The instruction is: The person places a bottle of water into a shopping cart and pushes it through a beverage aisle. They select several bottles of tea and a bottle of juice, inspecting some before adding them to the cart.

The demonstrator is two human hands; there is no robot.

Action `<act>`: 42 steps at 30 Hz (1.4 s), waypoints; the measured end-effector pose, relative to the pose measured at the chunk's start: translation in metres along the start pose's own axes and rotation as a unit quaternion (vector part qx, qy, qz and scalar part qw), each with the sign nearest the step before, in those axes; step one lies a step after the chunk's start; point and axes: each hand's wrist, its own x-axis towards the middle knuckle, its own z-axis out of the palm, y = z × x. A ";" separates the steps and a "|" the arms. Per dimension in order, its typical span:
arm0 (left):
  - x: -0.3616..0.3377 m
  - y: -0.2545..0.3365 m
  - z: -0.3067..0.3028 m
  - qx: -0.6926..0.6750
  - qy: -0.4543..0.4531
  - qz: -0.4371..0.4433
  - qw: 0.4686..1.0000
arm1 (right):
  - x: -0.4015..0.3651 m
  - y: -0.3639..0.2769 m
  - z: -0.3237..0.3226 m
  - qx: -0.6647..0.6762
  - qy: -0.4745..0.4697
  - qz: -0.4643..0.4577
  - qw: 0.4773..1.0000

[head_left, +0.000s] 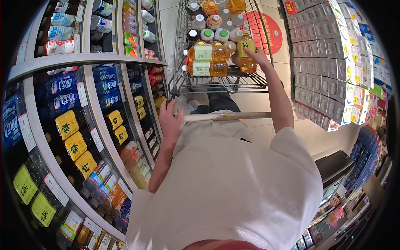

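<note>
My right hand (259,59) is closed on a bottle of amber drink with a yellow label (247,49), upright at the right front corner of the shopping cart (177,50). Beside it, two amber bottles with pale green labels lie on their sides, the upper bottle (208,53) behind the lower bottle (206,68). Several capped bottles stand behind these in the basket, among them one with a green cap (223,33). My left hand (171,118) is curled at the left end of the cart handle (227,117); its grip is partly hidden.
Shelves of drinks fill the left side, with yellow-labelled bottles (76,143) and blue-labelled bottles (62,89) close by the cart. Stacked white cartons (318,68) stand to the right. A red round floor sticker (268,35) lies beside the cart.
</note>
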 end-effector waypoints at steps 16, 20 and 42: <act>0.001 -0.004 0.003 -0.019 0.012 0.013 1.000 | 0.028 0.044 -0.007 -0.081 0.152 -0.052 0.984; 0.000 -0.007 0.006 -0.020 0.024 0.012 0.999 | -0.010 0.014 0.016 -0.307 0.230 -0.114 0.917; 0.000 -0.008 0.009 -0.003 0.057 0.031 0.998 | 0.015 -0.043 0.004 -0.469 0.097 0.017 0.878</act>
